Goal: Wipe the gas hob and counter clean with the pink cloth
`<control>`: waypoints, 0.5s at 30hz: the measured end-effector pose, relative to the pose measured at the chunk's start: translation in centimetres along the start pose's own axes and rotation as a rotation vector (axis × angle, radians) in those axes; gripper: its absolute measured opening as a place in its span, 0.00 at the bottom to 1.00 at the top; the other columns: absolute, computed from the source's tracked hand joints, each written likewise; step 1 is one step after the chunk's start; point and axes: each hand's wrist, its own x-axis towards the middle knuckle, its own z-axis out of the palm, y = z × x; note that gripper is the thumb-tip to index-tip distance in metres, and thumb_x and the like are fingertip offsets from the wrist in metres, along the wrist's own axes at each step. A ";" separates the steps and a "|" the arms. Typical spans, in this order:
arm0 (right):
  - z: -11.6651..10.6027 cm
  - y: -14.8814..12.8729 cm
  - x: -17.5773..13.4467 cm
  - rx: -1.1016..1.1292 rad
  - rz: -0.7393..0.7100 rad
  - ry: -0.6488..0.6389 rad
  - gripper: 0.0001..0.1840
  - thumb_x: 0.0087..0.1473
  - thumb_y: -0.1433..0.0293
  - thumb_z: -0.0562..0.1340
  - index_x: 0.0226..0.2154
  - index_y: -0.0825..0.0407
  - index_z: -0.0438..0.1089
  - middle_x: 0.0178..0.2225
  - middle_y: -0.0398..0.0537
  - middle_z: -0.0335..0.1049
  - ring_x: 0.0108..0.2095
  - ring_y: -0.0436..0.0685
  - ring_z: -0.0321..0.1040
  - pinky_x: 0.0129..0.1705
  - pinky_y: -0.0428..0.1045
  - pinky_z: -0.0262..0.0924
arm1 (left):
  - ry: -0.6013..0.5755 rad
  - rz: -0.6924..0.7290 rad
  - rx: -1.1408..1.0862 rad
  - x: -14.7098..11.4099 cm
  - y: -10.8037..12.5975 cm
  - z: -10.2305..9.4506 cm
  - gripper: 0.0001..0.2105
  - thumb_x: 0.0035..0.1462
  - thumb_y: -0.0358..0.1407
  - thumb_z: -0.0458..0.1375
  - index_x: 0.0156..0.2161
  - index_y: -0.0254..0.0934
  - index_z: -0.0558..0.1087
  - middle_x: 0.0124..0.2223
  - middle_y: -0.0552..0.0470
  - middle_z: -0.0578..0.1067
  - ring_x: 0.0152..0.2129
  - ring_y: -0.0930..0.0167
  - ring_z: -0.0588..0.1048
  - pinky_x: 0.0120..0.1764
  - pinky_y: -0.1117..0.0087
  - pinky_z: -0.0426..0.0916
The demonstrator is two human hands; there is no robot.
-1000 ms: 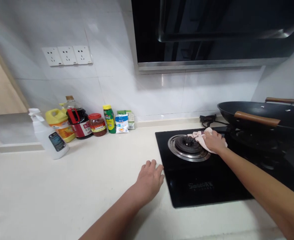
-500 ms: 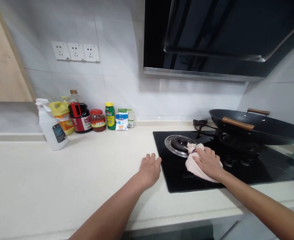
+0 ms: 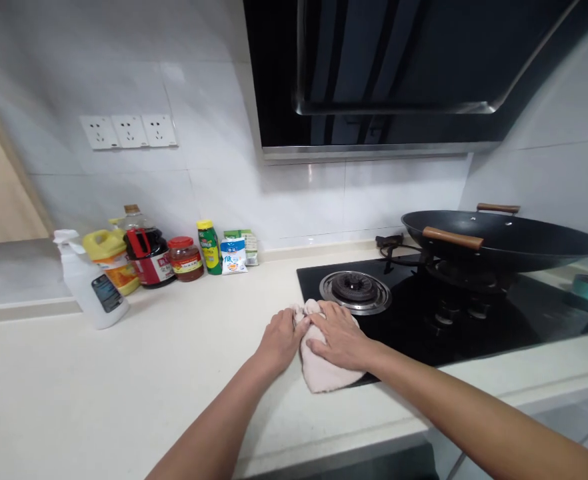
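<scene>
A pale pink cloth (image 3: 327, 370) lies bunched over the front left corner of the black glass gas stove (image 3: 404, 327), partly hanging onto the counter. My right hand (image 3: 341, 337) presses down on it from above, fingers bent into its folds. At the cloth's left edge is my left hand (image 3: 279, 340), with its thumb over the fabric and its fingers curled against it. Just behind both hands sits the left burner (image 3: 355, 291) with its shiny metal ring.
A black wok (image 3: 504, 243) with wooden handles rests on the right burner. Along the wall stand a white spray bottle (image 3: 94, 287), a yellow jug (image 3: 109, 253), a dark sauce bottle (image 3: 147, 250), a red-lidded jar (image 3: 187, 260), a green bottle (image 3: 209, 248) and packets (image 3: 234, 257). A range hood (image 3: 374, 87) hangs above.
My right hand has pulled the cloth left and toward me, from beside the left burner to the stove's corner. My left hand has met the cloth there. The view has tilted up and shifted right.
</scene>
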 end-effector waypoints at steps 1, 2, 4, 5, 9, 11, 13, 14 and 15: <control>-0.1 0.2 0.3 0.002 0.005 -0.002 0.26 0.62 0.54 0.57 0.58 0.46 0.63 0.61 0.56 0.55 0.59 0.68 0.52 0.60 0.63 0.49 | 0.012 0.000 -0.033 0.1 -0.1 -0.1 0.19 0.70 0.48 0.45 0.52 0.36 0.67 0.51 0.43 0.74 0.50 0.62 0.71 0.52 0.62 0.65; -0.3 0.6 0.5 -0.002 0.017 0.002 0.23 0.63 0.54 0.56 0.57 0.45 0.65 0.60 0.55 0.56 0.58 0.67 0.54 0.58 0.63 0.50 | 0.020 0.005 -0.055 0.1 -0.2 -0.2 0.18 0.70 0.47 0.46 0.54 0.37 0.65 0.52 0.43 0.73 0.51 0.62 0.70 0.53 0.62 0.65; -0.8 1.6 0.5 -0.032 0.061 0.024 0.20 0.64 0.55 0.55 0.54 0.45 0.67 0.56 0.54 0.59 0.54 0.66 0.57 0.55 0.62 0.53 | 0.022 0.006 -0.058 0.1 -0.1 -0.3 0.19 0.69 0.44 0.48 0.59 0.39 0.62 0.55 0.44 0.72 0.53 0.63 0.69 0.54 0.62 0.64; -1.1 2.2 0.2 -0.054 0.084 0.037 0.19 0.64 0.55 0.55 0.53 0.45 0.68 0.55 0.54 0.60 0.53 0.66 0.58 0.54 0.62 0.54 | 0.012 0.003 -0.039 0.0 0.0 -0.3 0.20 0.68 0.44 0.49 0.61 0.40 0.61 0.56 0.45 0.71 0.54 0.62 0.69 0.55 0.62 0.64; -1.8 4.9 -1.9 -0.143 0.165 0.079 0.19 0.64 0.54 0.55 0.51 0.45 0.69 0.52 0.55 0.61 0.51 0.66 0.59 0.53 0.61 0.56 | -0.050 0.046 0.100 -0.4 0.4 -0.1 0.19 0.69 0.45 0.48 0.59 0.41 0.67 0.54 0.44 0.71 0.53 0.60 0.69 0.55 0.61 0.63; -2.0 6.8 -3.0 -0.194 0.234 0.092 0.20 0.64 0.54 0.54 0.51 0.47 0.69 0.51 0.56 0.62 0.50 0.66 0.60 0.52 0.60 0.56 | -0.071 0.083 0.165 -0.6 0.7 0.1 0.18 0.69 0.46 0.49 0.56 0.41 0.71 0.54 0.44 0.71 0.52 0.59 0.69 0.54 0.59 0.63; -2.0 8.9 -4.0 -0.261 0.302 0.117 0.20 0.65 0.56 0.52 0.49 0.50 0.69 0.51 0.58 0.62 0.51 0.67 0.60 0.54 0.60 0.56 | -0.084 0.100 0.211 -0.8 0.9 0.3 0.18 0.69 0.46 0.49 0.55 0.40 0.72 0.53 0.44 0.71 0.51 0.58 0.68 0.54 0.58 0.63; -2.0 10.1 -4.3 -0.296 0.328 0.133 0.20 0.65 0.57 0.51 0.49 0.52 0.69 0.52 0.60 0.62 0.52 0.67 0.59 0.55 0.60 0.55 | -0.091 0.104 0.224 -0.8 1.0 0.4 0.18 0.69 0.47 0.49 0.55 0.40 0.72 0.54 0.43 0.71 0.51 0.58 0.68 0.53 0.58 0.63; -2.0 11.3 -4.5 -0.326 0.352 0.149 0.20 0.65 0.59 0.50 0.48 0.53 0.69 0.53 0.61 0.62 0.53 0.67 0.59 0.57 0.59 0.54 | -0.098 0.106 0.228 -0.9 1.1 0.4 0.19 0.68 0.47 0.49 0.55 0.39 0.71 0.54 0.43 0.71 0.50 0.57 0.68 0.53 0.58 0.63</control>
